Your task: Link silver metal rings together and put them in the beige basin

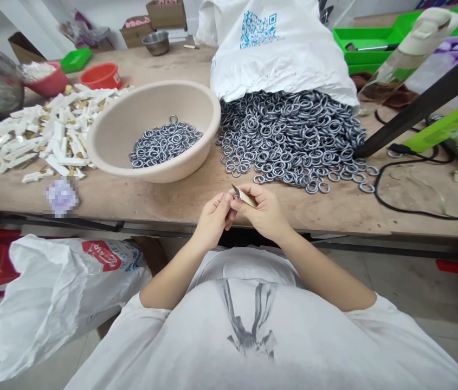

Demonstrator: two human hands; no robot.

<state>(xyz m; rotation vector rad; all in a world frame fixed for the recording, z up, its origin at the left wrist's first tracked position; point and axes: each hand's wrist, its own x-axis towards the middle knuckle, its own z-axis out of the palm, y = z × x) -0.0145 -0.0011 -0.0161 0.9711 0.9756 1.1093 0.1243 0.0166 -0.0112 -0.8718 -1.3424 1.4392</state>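
Observation:
My right hand [267,214] is closed around a small knife [248,200] with a pale handle, its dark pointed blade tilted up and to the left. My left hand [212,219] meets it at the fingertips, pinching a ring [236,197] mostly hidden by the fingers. Both hands are over the table's front edge. Beyond them to the right spreads a heap of grey rings [289,138], spilling from a white sack [281,70]. A beige basin [151,174] at the left of the heap holds more grey rings [166,145].
White plastic strips [62,132] lie piled left of the basin, with red bowls [101,76] behind. On the right, a dark post [424,103], a bottle [411,54] and a black cable [407,211] occupy the table. An opened white bag [66,292] stands below the left edge.

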